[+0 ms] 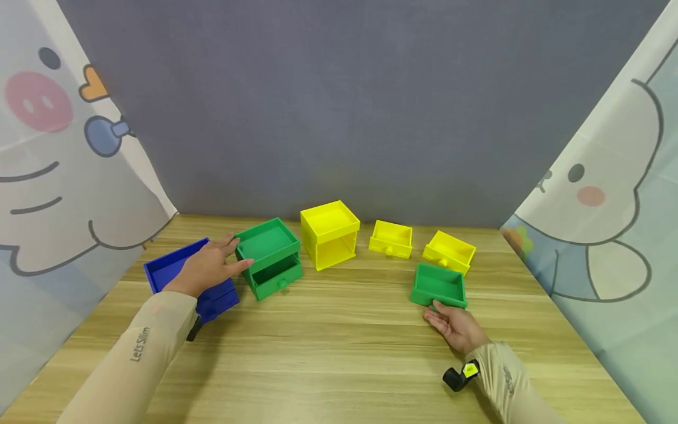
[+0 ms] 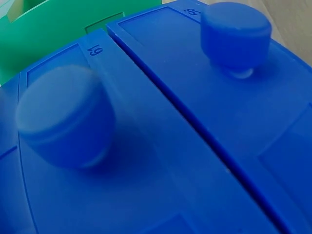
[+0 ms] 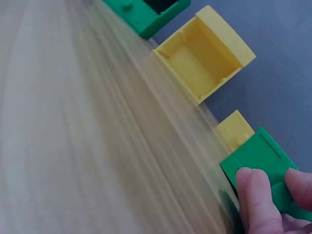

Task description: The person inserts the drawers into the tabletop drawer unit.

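Note:
My right hand (image 1: 459, 330) pinches a small green drawer (image 1: 438, 284) by its front, around the knob, as the right wrist view shows with fingers on one side and thumb on the other. The drawer is tray-shaped with nothing inside. Across the table, my left hand (image 1: 208, 268) reaches over a blue cabinet (image 1: 218, 299), its spread fingers and thumb at the left edge of a green cabinet (image 1: 267, 242). That green cabinet has an empty upper slot and a lower drawer (image 1: 281, 282) in place. Two blue drawer fronts with round knobs (image 2: 66, 117) fill the left wrist view.
A yellow cabinet (image 1: 329, 221) with an open front stands right of the green one. Two loose yellow drawers, one (image 1: 392, 238) farther left and another (image 1: 450, 252) just behind the held green drawer, lie on the wooden table (image 1: 328, 353). A grey wall (image 1: 339, 106) rises behind.

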Action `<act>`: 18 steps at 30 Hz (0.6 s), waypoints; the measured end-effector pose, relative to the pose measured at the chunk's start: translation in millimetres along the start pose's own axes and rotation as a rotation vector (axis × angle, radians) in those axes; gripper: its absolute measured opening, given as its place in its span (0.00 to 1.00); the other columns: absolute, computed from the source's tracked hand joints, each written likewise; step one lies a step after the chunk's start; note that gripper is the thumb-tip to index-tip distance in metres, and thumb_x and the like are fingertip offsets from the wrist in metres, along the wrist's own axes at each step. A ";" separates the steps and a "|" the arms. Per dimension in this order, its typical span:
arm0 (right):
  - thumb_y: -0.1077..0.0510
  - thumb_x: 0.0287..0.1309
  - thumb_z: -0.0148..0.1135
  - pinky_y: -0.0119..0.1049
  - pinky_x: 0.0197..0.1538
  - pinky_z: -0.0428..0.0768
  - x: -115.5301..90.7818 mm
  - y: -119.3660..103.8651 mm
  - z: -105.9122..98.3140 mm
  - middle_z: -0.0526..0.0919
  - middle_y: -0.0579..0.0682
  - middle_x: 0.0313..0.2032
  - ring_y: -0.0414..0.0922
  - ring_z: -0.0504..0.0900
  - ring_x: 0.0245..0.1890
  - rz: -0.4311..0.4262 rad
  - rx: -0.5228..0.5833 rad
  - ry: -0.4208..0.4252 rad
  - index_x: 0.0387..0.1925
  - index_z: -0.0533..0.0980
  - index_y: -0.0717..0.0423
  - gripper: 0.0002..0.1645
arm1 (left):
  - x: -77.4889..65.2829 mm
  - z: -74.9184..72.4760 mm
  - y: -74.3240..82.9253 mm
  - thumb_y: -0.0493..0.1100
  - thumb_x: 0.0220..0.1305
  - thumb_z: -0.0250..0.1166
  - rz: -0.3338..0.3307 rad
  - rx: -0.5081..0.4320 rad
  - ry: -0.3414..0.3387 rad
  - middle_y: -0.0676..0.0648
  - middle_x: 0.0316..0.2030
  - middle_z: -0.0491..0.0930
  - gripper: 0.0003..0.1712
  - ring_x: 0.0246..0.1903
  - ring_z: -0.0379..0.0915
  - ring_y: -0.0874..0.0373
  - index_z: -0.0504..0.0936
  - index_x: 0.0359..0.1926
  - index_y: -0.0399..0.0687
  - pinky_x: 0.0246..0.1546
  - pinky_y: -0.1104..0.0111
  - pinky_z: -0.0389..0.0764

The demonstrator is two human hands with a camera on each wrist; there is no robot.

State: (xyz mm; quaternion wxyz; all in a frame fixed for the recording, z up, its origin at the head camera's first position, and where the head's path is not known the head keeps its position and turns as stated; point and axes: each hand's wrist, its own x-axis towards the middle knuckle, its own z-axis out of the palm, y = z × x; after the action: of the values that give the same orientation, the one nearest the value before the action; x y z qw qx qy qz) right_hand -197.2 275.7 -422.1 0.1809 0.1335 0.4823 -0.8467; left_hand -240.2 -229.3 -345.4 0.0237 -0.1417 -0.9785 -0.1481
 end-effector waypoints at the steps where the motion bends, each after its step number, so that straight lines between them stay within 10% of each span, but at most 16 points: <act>1: 0.65 0.72 0.41 0.28 0.40 0.81 -1.1 0.6 0.4 0.85 0.54 0.27 0.42 0.86 0.30 -0.003 -0.019 -0.002 0.28 0.80 0.60 0.22 | 0.0 0.3 0.0 0.63 0.67 0.54 0.001 -0.004 -0.001 0.27 0.68 0.54 0.47 0.63 0.52 0.26 0.60 0.68 0.27 0.57 0.37 0.61; 18: 0.65 0.71 0.46 0.24 0.38 0.80 -3.7 0.8 12.5 0.86 0.50 0.29 0.38 0.85 0.32 -0.010 -0.268 -0.226 0.33 0.80 0.58 0.15 | 0.0 -1.1 0.3 0.63 0.67 0.55 0.004 0.007 0.006 0.26 0.67 0.55 0.46 0.62 0.54 0.26 0.60 0.67 0.27 0.57 0.37 0.62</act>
State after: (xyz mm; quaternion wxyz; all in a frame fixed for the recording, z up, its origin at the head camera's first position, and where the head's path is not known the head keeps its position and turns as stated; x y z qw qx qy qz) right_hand -194.2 265.2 -415.0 0.2458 0.0096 0.5679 -0.7855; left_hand -240.1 -229.4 -344.2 0.0277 -0.1433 -0.9786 -0.1451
